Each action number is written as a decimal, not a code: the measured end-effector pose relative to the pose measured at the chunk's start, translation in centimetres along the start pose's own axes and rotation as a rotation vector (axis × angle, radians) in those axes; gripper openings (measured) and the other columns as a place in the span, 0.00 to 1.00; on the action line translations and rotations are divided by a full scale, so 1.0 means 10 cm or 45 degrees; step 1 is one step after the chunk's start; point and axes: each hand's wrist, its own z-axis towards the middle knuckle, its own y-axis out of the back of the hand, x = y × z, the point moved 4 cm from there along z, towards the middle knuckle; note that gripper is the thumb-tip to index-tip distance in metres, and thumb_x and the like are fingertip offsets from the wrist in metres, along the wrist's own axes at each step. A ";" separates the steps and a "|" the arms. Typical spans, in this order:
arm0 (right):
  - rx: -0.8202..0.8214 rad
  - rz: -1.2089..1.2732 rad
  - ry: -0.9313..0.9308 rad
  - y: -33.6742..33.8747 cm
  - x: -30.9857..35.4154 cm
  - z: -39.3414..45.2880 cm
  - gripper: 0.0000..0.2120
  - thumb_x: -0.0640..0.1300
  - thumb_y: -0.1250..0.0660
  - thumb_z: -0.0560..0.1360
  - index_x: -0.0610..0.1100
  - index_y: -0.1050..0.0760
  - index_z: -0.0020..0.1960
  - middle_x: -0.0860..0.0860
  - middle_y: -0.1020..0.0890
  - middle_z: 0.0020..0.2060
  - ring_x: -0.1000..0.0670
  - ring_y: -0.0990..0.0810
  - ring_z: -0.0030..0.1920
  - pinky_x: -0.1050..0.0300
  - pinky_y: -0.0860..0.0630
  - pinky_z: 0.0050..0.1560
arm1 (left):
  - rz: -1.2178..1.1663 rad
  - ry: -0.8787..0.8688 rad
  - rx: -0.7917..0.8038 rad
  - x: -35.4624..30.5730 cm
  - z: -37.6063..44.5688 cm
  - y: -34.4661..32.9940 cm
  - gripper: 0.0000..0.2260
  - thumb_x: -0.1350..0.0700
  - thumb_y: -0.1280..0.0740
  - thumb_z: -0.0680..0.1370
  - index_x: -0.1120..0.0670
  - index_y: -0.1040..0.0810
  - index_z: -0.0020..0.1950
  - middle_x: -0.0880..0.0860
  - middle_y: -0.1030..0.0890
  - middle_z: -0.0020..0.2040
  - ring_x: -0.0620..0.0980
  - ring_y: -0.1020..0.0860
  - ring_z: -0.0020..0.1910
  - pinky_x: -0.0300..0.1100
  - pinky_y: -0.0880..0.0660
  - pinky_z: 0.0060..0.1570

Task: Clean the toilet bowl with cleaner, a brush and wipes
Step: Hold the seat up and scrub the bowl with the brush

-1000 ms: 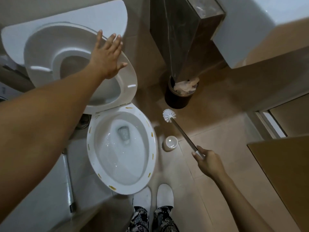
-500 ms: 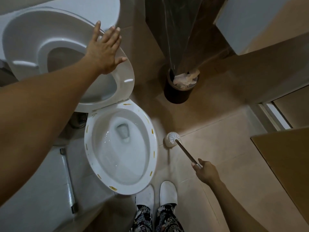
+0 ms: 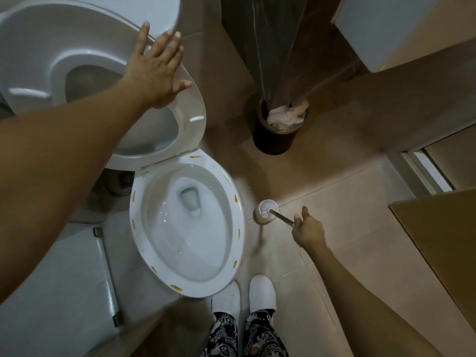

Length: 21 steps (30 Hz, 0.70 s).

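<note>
White toilet bowl [image 3: 154,256], yellow-brown rim spots [image 3: 176,287]

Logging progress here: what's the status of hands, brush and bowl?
Left hand flat on raised seat. Right hand grips brush, head in holder. Bowl open, unobstructed.

floor [image 3: 347,215]: beige tile | waste bin [image 3: 275,140]: dark, paper-filled | light: dim

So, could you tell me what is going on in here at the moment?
A person stands over a toilet bowl. The left hand lies flat, fingers straight, against the raised seat. The right hand grips the handle of the toilet brush, whose head sits in its white holder on the floor right of the bowl. Yellowish spots dot the bowl's rim. A dark bin with crumpled paper stands behind.
</note>
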 end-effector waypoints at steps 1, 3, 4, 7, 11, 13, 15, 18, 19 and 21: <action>-0.036 0.002 0.023 0.02 0.07 0.03 0.24 0.47 0.47 0.82 0.39 0.43 0.76 0.34 0.21 0.54 0.33 0.24 0.58 0.47 0.28 0.55 | -0.006 0.002 0.001 0.00 0.00 0.00 0.36 0.36 0.65 0.76 0.57 0.54 0.78 0.56 0.56 0.78 0.51 0.59 0.77 0.57 0.67 0.70; -0.097 0.029 0.062 0.06 0.20 0.08 0.23 0.46 0.46 0.82 0.39 0.40 0.75 0.33 0.20 0.52 0.33 0.23 0.56 0.47 0.27 0.54 | -0.023 0.004 0.003 -0.01 0.00 0.01 0.36 0.36 0.65 0.76 0.57 0.54 0.78 0.56 0.55 0.78 0.51 0.59 0.77 0.57 0.67 0.70; -0.128 0.043 0.092 0.09 0.27 0.10 0.23 0.46 0.45 0.82 0.39 0.38 0.74 0.34 0.19 0.50 0.34 0.22 0.54 0.47 0.26 0.53 | -0.028 0.005 0.001 0.00 0.00 0.01 0.36 0.36 0.64 0.76 0.57 0.54 0.78 0.56 0.55 0.78 0.51 0.58 0.77 0.57 0.67 0.70; -0.208 0.072 0.228 0.16 0.48 0.14 0.21 0.43 0.41 0.80 0.38 0.33 0.71 0.36 0.18 0.45 0.36 0.21 0.50 0.48 0.25 0.50 | -0.021 0.004 0.000 0.00 -0.01 0.01 0.36 0.36 0.65 0.76 0.57 0.54 0.78 0.56 0.55 0.78 0.51 0.58 0.77 0.56 0.68 0.70; -0.185 0.158 0.281 0.22 0.69 0.21 0.18 0.38 0.43 0.79 0.42 0.29 0.68 0.38 0.22 0.51 0.40 0.23 0.48 0.54 0.30 0.45 | -0.025 0.006 0.015 0.01 -0.01 0.02 0.36 0.36 0.64 0.76 0.57 0.55 0.78 0.55 0.56 0.78 0.51 0.59 0.77 0.56 0.68 0.69; -0.189 0.072 0.357 0.22 0.76 0.21 0.19 0.34 0.43 0.78 0.41 0.30 0.68 0.40 0.23 0.51 0.41 0.24 0.47 0.55 0.31 0.44 | -0.025 0.006 0.021 0.01 0.00 0.02 0.36 0.36 0.65 0.76 0.56 0.55 0.78 0.55 0.56 0.78 0.51 0.59 0.77 0.56 0.68 0.69; -0.201 -0.017 0.417 0.21 0.80 0.20 0.24 0.33 0.42 0.78 0.44 0.33 0.72 0.43 0.25 0.50 0.43 0.24 0.46 0.53 0.28 0.44 | -0.023 0.006 0.022 0.00 0.00 0.02 0.36 0.36 0.65 0.76 0.56 0.55 0.78 0.56 0.56 0.78 0.51 0.59 0.77 0.56 0.68 0.69; -0.190 -0.155 0.465 0.14 0.82 0.17 0.25 0.33 0.41 0.78 0.44 0.35 0.73 0.40 0.24 0.55 0.40 0.22 0.48 0.51 0.25 0.47 | -0.022 0.009 0.028 0.01 -0.01 0.02 0.36 0.36 0.64 0.76 0.56 0.55 0.78 0.56 0.55 0.78 0.51 0.59 0.77 0.55 0.68 0.70; -0.181 -0.177 0.463 0.12 0.82 0.14 0.25 0.34 0.40 0.78 0.44 0.36 0.74 0.40 0.25 0.57 0.39 0.22 0.50 0.49 0.24 0.48 | -0.024 0.008 0.030 0.01 -0.01 0.02 0.35 0.36 0.63 0.77 0.56 0.54 0.78 0.56 0.55 0.78 0.51 0.59 0.77 0.55 0.68 0.70; -0.178 -0.207 0.466 0.07 0.79 0.09 0.26 0.36 0.39 0.78 0.43 0.39 0.74 0.38 0.29 0.63 0.38 0.23 0.54 0.47 0.24 0.50 | -0.030 0.005 0.033 0.01 -0.01 0.03 0.35 0.36 0.62 0.77 0.56 0.54 0.78 0.56 0.55 0.78 0.51 0.58 0.77 0.55 0.67 0.70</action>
